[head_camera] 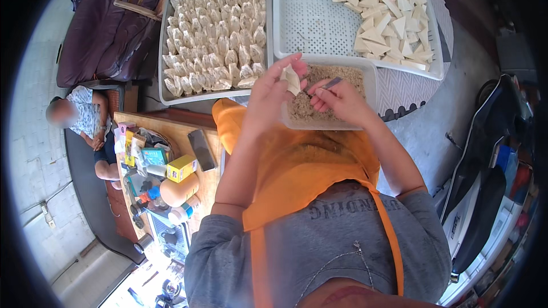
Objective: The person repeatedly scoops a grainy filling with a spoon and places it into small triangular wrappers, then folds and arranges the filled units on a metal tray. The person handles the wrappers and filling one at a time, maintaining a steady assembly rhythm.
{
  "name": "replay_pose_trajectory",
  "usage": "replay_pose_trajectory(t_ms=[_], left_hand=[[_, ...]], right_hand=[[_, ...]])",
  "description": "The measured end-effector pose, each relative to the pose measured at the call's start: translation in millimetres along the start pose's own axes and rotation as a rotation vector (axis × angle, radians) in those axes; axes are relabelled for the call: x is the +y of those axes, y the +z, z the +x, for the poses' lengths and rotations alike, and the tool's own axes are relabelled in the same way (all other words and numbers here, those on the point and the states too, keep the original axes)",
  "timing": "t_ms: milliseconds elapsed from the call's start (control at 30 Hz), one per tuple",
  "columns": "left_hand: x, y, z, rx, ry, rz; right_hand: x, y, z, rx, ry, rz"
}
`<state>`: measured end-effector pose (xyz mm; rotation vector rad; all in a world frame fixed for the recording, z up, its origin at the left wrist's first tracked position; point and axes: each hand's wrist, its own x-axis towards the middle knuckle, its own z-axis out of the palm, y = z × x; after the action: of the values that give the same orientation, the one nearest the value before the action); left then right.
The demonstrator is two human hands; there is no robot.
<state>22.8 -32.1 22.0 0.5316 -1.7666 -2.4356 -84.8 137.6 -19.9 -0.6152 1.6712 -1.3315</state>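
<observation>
My left hand [272,92] holds up a pale triangular tofu-like piece [290,79] between thumb and fingers. A short flat metal tool [332,82] is gripped in my right hand [340,99], its lower end hidden by my fingers. Both hands are over a translucent plastic tub [371,77] of crumbly brown minced filling [314,111]. Beyond the tub, a white perforated plastic tray [312,21] bears a heap of plain pale triangles [396,17] on its right side. Rows of filled pieces [218,34] stand close together in a metal tray [269,21] at upper left.
A wooden table [209,184] at left carries a phone [202,149], a yellow box [182,168] and bottles. A seated person [87,113] is farther left, near a maroon leather sofa [107,38]. A motor scooter [479,205] stands at right.
</observation>
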Motion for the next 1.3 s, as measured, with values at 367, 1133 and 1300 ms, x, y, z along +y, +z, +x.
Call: replay_pose_trajectory(t_ms=[367,1133,1300], left_hand=[[-7,13,2,-0.110,-0.094,0.110],[-26,29,10,0.070,0.101,0.380],[-23,20,8,0.018,0.024,-0.103]], right_hand=[[-27,-29,-45,0.100,-0.082,0.515],[-74,7,-53,0.612,-0.567,-0.526],[-29,-7,-26,0.353,-0.131,-0.390]])
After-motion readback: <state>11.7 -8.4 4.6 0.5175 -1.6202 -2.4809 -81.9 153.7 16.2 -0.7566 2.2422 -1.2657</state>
